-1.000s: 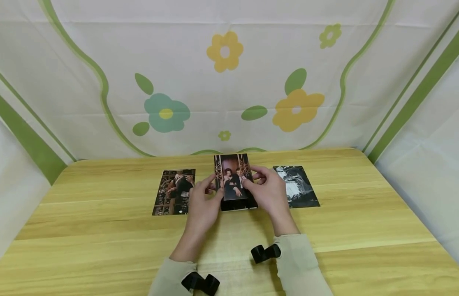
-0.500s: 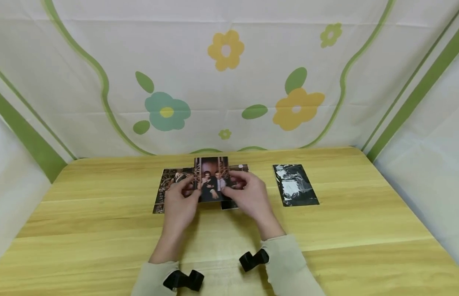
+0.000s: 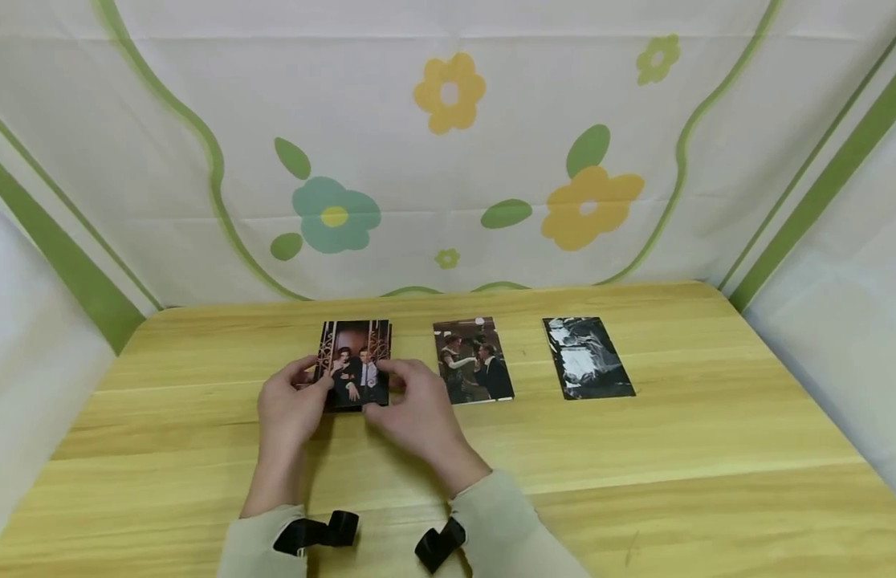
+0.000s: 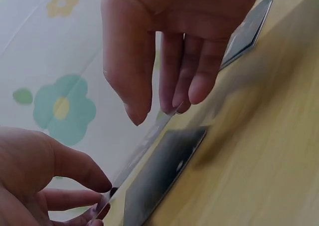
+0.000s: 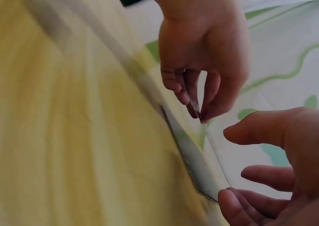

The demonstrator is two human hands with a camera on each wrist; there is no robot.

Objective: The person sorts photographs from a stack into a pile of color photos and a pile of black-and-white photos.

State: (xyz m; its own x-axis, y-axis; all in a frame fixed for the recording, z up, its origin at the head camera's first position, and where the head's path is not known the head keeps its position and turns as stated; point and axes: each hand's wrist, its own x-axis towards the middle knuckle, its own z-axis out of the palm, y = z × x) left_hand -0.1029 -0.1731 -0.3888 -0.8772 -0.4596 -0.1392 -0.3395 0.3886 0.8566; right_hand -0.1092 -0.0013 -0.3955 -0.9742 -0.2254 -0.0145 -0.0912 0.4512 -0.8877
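In the head view my left hand (image 3: 292, 405) pinches the left edge of a glossy photo card (image 3: 354, 365) showing two people before an ornate gate. Another card lies under it on the left of the table, mostly hidden, with a sliver showing at the edges. My right hand (image 3: 419, 409) is at the card's right edge. In the right wrist view the thumb and fingers of the right hand (image 5: 299, 156) are spread apart, fingertips right by the card edge. The left wrist view shows the held card tilted above the dark card (image 4: 164, 171) beneath.
A colour photo card (image 3: 477, 369) lies in the middle, with a black-and-white photo card (image 3: 588, 357) to its right. All are on a wooden table (image 3: 672, 474). A white cloth (image 3: 390, 144) printed with flowers hangs behind the table.
Both hands have carried the gate photo card left from over the middle card to over the left one. The middle card is now uncovered. The right hand's thumb and fingers have spread.
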